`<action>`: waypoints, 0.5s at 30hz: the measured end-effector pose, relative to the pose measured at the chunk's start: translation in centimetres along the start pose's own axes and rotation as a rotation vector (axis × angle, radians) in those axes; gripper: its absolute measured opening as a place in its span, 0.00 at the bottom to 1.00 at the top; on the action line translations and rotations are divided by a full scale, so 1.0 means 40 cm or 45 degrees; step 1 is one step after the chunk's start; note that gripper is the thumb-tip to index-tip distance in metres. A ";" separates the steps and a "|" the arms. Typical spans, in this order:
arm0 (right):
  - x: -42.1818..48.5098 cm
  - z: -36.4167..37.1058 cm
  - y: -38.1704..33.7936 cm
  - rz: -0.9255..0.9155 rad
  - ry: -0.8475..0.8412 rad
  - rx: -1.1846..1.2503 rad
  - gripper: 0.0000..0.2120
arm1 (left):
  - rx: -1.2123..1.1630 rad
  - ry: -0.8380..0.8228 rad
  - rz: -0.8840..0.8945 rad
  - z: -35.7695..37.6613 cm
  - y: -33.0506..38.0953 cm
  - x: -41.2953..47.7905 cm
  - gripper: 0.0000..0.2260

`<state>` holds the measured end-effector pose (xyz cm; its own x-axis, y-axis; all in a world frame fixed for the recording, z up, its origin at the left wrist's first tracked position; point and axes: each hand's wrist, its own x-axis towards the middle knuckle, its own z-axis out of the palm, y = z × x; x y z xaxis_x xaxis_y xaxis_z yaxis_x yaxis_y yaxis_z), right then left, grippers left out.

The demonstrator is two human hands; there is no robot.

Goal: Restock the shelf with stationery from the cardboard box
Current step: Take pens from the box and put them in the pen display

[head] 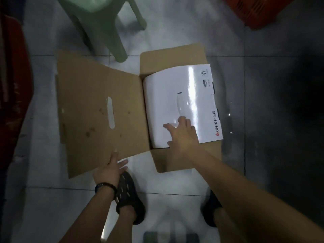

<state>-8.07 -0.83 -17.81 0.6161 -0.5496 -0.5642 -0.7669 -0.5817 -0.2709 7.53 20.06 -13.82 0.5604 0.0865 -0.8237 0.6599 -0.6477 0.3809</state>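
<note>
A cardboard box (172, 57) stands on the tiled floor in front of my feet. Its big brown left flap (91, 109), with a slot handle, lies folded out to the left. My left hand (112, 168) grips that flap's near edge, thumb on top and fingers under. A glossy white flap (182, 95) printed with "CHIGO" still covers the box's opening, so the contents are hidden. My right hand (182, 133) rests flat on this white flap near its front, fingers spread. No shelf is in view.
A pale green plastic stool (103, 18) stands just behind the box at the top. A red-orange crate (257, 9) sits at the top right. Something red (12, 81) runs along the left edge. My two dark shoes (129, 195) are close to the box's near side.
</note>
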 end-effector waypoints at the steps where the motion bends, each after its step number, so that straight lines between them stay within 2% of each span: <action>1: 0.023 0.024 -0.023 -0.018 0.029 -0.100 0.32 | -0.073 -0.029 -0.078 -0.009 -0.012 0.034 0.20; 3: 0.056 0.049 -0.049 0.071 0.130 -0.122 0.31 | -0.156 -0.084 -0.232 -0.007 -0.030 0.079 0.24; 6: 0.091 0.048 -0.039 0.220 0.270 0.063 0.29 | -0.155 -0.185 -0.298 0.036 -0.027 0.102 0.16; 9: 0.113 0.039 -0.028 0.266 0.349 0.155 0.32 | -0.008 -0.287 -0.304 0.113 -0.005 0.103 0.11; 11: 0.119 0.039 -0.022 0.335 0.390 0.234 0.35 | 0.230 -0.263 -0.164 0.162 -0.008 0.124 0.13; 13: 0.127 0.039 -0.017 0.369 0.396 0.434 0.37 | 0.579 -0.125 0.154 0.203 -0.003 0.114 0.14; 15: 0.138 0.026 -0.017 0.443 0.386 0.725 0.40 | 0.754 -0.036 0.409 0.241 0.004 0.103 0.18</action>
<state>-4.33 -2.86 -21.54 0.2793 -0.8356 -0.4731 -0.8508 0.0130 -0.5253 5.13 13.01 -21.18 0.6644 -0.1947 -0.7216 0.0722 -0.9442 0.3212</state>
